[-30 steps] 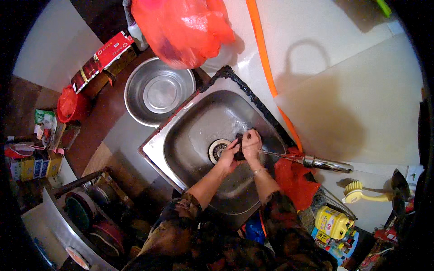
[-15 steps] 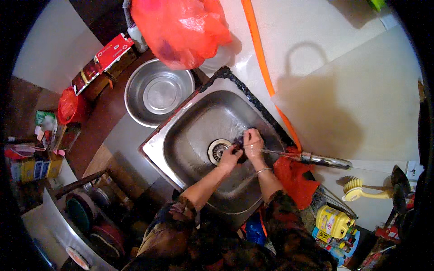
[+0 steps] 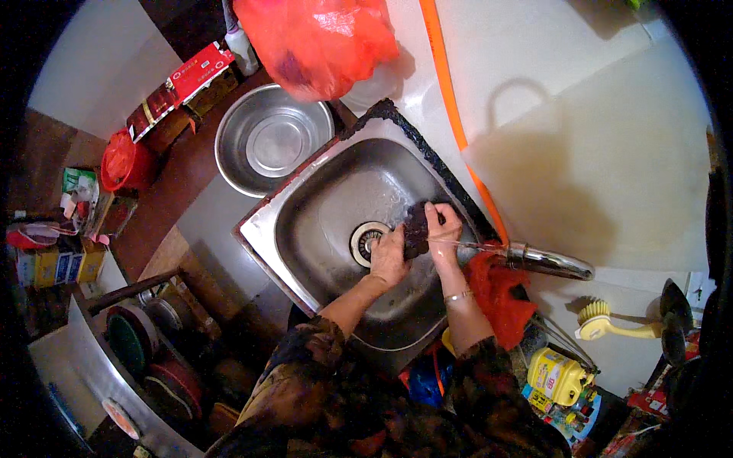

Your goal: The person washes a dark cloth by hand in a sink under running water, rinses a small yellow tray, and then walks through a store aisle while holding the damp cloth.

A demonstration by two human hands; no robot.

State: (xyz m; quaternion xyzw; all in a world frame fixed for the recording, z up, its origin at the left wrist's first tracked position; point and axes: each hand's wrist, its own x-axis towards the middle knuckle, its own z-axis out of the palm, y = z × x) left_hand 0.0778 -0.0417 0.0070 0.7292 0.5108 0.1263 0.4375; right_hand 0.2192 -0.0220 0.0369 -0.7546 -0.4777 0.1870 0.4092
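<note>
Pinching: right hand (image 3: 443, 227), dark item (image 3: 416, 230)
Left hand (image 3: 391, 258): touching its edge, grip unclear
Sink (image 3: 324, 202): item, stream of water (image 3: 475, 246)
Yellow jug (image 3: 568, 388): printed label (image 3: 546, 374)
Red bucket (image 3: 142, 169): red plastic (image 3: 117, 154)

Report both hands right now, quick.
Left hand: closed, holding the dark item.
Right hand: closed, holding the dark item's right side.

The left hand (image 3: 389, 259) shows its back, fingers bent and closed in a grip. Just right of it and slightly farther forward, the right hand (image 3: 444, 231) is curled, thumb and fingertips drawn together on the side toward the left hand. The left forearm (image 3: 353, 307) slants back and leftward from its hand; the right forearm (image 3: 469, 324) runs back and slightly rightward from its own.
</note>
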